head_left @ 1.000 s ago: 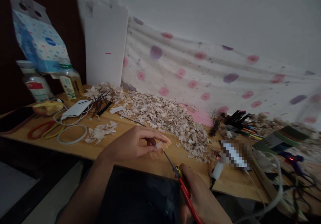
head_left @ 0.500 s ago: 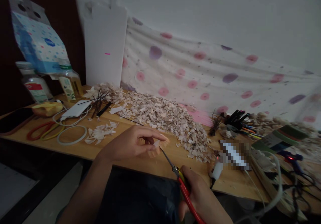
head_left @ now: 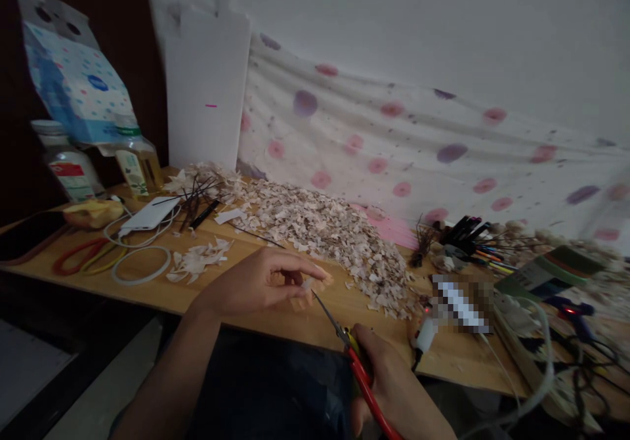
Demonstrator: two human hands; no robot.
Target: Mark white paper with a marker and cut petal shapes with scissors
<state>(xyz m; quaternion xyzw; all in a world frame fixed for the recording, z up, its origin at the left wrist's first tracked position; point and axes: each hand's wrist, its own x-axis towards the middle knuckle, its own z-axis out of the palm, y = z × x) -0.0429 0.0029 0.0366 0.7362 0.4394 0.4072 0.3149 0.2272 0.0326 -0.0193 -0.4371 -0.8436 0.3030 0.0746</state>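
My left hand (head_left: 260,281) is held above the near part of the wooden table, with thumb and fingers pinched on a small pale flake (head_left: 306,284). In my right hand (head_left: 398,381) is a pair of scissors (head_left: 363,375) with red and yellow handles. Their thin metal blades point up and left, and the tips come close to the flake; I cannot tell whether they touch it. Beyond my hands spreads a wide pile of pale, dry-looking flakes (head_left: 315,220). A smaller heap of pale flakes (head_left: 199,259) lies left of my left hand.
At the left are a white power bank (head_left: 151,214), red and yellow handles (head_left: 79,257), a white ring (head_left: 142,266) and two bottles, one with a green cap (head_left: 135,164). To the right are a blurred-out bright device (head_left: 461,305), several pens (head_left: 465,233) and tangled cables (head_left: 590,368).
The scissors' tips have shifted very slightly beside the left fingertips. Both hands otherwise stay where they were, and the flake is still pinched.
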